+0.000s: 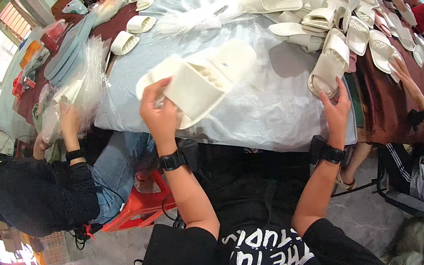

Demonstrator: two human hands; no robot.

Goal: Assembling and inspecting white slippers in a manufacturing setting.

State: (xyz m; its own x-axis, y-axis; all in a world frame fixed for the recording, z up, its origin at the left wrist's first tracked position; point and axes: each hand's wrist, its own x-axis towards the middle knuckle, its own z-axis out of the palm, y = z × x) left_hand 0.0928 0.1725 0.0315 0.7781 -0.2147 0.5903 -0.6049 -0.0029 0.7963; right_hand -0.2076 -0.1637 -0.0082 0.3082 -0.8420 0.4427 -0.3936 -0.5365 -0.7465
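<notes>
My left hand (158, 110) is closed around a pair of white open-toed slippers (200, 87), held together and tilted above the table, blurred by motion. At the table's right, my right hand (337, 111) has its thumb and fingers spread at the heel end of another white slipper (329, 63). Its fingertips reach that slipper's edge; a firm grip does not show. That slipper lies at the near edge of a large heap of white slippers (318, 18), some with bumpy insoles.
Pale plastic sheeting (255, 126) covers the table. Clear plastic bags (200, 16) lie at the far middle, with loose slippers (124, 42) to the left. A co-worker on the left (39, 186) handles a bagged slipper. Another person's hand (406, 76) touches slippers at right.
</notes>
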